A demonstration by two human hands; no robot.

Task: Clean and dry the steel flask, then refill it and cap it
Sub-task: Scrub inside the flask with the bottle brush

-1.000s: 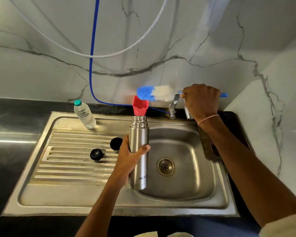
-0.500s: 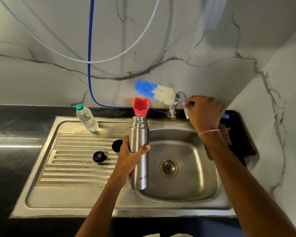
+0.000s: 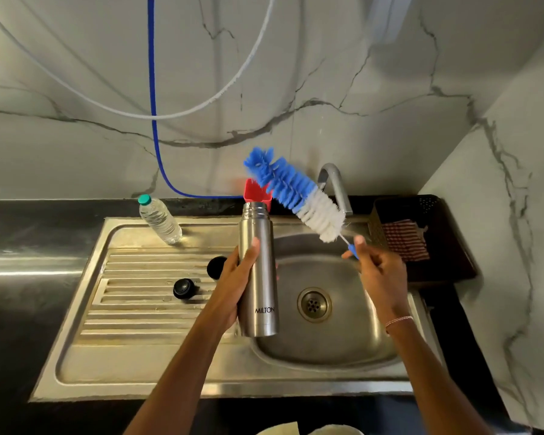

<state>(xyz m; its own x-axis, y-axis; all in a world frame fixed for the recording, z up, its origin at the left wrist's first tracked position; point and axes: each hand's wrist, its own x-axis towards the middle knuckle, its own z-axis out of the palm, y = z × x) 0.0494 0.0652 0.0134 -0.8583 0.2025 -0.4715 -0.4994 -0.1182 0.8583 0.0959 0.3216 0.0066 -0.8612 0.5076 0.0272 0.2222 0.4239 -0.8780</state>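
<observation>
My left hand [image 3: 233, 287] grips the steel flask [image 3: 258, 271] around its middle and holds it upright over the left edge of the sink basin. The flask's mouth is open at the top. My right hand [image 3: 377, 271] holds the blue handle of a bottle brush [image 3: 296, 193], whose blue and white bristles point up and to the left, above and to the right of the flask's mouth. A black stopper [image 3: 184, 288] lies on the drainboard, and a black cap [image 3: 215, 267] sits partly hidden behind my left hand.
A red funnel-like cup [image 3: 255, 191] stands behind the flask. A small plastic water bottle [image 3: 161, 219] stands at the drainboard's back. The tap [image 3: 335, 186] arches over the basin [image 3: 314, 340]. A dark tray [image 3: 421, 243] with a striped cloth sits to the right.
My right hand has come down and toward me from the tap, swinging the brush so its bristles tilt upward to the left. The flask has stayed in my left hand.
</observation>
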